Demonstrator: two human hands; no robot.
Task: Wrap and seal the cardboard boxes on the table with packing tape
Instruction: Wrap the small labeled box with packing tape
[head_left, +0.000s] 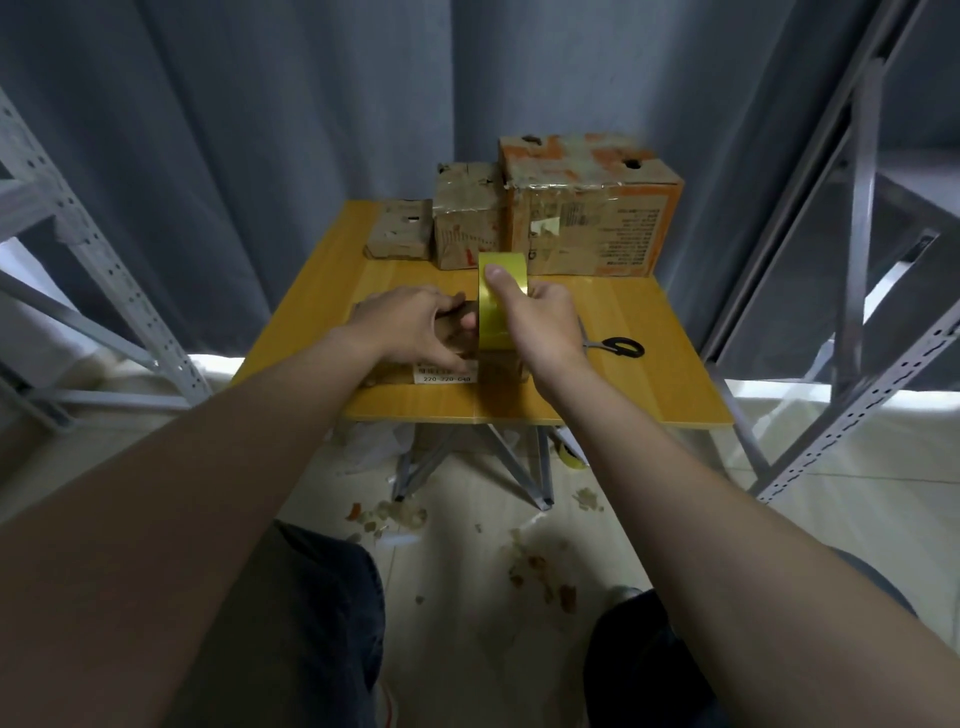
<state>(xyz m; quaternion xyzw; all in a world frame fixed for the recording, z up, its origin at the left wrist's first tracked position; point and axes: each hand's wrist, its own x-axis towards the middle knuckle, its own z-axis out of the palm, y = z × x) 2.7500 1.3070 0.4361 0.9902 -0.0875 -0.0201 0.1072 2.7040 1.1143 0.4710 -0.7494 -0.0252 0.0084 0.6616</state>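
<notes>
Gripping a yellow tape roll (501, 306), right hand (545, 322) tops a brown cardboard box (441, 375) at table's (649, 374) front edge; left hand (415, 322) clasps box.

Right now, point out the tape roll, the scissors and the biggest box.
tape roll (491, 319), head view, yellow outer band.
scissors (635, 351), head view, black handle.
biggest box (587, 223), head view, printed front face.

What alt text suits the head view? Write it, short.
A person's right hand holds a yellow tape roll upright on a small cardboard box that the left hand steadies on a yellow table. Scissors lie nearby; three worn boxes stand at the back.
</notes>
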